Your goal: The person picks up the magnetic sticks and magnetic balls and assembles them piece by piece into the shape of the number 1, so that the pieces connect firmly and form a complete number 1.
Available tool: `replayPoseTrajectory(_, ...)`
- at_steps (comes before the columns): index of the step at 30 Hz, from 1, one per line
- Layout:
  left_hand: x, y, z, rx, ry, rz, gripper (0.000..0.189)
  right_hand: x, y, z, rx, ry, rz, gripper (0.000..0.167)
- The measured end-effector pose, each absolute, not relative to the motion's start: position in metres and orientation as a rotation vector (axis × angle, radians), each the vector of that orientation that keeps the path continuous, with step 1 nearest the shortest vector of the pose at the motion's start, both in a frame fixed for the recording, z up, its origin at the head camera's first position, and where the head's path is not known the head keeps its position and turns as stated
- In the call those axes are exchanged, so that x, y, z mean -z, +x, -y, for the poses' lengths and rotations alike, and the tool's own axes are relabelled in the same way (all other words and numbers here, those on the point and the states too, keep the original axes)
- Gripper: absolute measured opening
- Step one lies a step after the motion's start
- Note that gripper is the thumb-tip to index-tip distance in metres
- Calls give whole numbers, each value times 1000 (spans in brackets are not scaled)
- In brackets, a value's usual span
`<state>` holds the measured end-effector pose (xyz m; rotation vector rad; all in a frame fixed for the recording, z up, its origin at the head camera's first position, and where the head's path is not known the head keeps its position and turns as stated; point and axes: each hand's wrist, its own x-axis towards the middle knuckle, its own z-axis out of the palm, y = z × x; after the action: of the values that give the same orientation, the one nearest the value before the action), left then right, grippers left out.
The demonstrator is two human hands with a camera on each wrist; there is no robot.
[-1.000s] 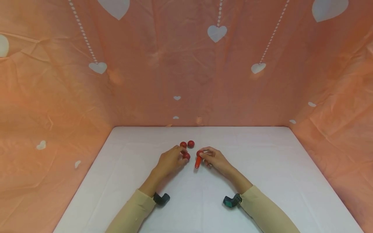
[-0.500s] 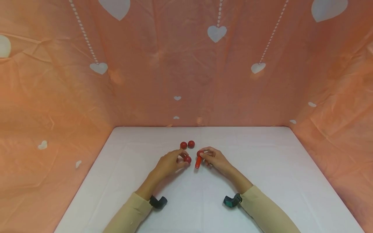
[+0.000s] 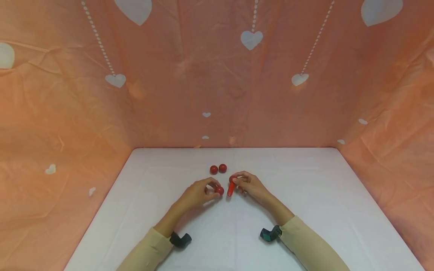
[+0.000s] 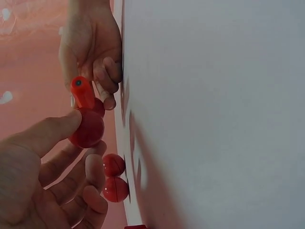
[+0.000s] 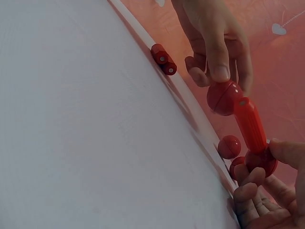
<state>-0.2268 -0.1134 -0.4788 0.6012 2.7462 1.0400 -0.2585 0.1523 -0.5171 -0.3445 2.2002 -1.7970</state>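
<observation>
My left hand (image 3: 200,192) pinches a glossy red ball (image 4: 86,128) between thumb and fingers. Opposite it, my right hand (image 3: 253,187) grips a second red ball (image 5: 261,163), which has a bright red rod (image 5: 250,126) joined to it. The rod slants toward me, and a small dark dot marks its free end in the left wrist view. In the head view the left-hand ball sits just left of the rod's free end. Two more red balls, one at the left (image 3: 213,169) and one at the right (image 3: 222,168), lie side by side beyond my hands.
Two darker red rods (image 5: 162,56) with metallic end dots lie on the white tabletop (image 3: 291,169) in the right wrist view. Behind the table hangs an orange cloth (image 3: 183,94) with white hearts. Dark wrist cameras, left (image 3: 181,239) and right (image 3: 270,233), sit at both cuffs.
My left hand has come toward me and slightly right with its ball, away from the two loose balls. The right hand with its ball and rod has stayed almost still.
</observation>
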Motion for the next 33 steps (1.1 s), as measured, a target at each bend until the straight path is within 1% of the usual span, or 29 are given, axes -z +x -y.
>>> replayPoseTrajectory(6,478,-221,114,-1048,587,-2715,30,517,-258,-152,1809,-359,-2198,38)
replayPoseTrajectory(25,481,-211,119,-1094,650,-2607,27,515,-257,-149,1809,-315,-2199,37)
replayPoseTrajectory(33,485,-208,115,-1097,689,-2590,30,518,-258,-149,1809,-316,-2208,36)
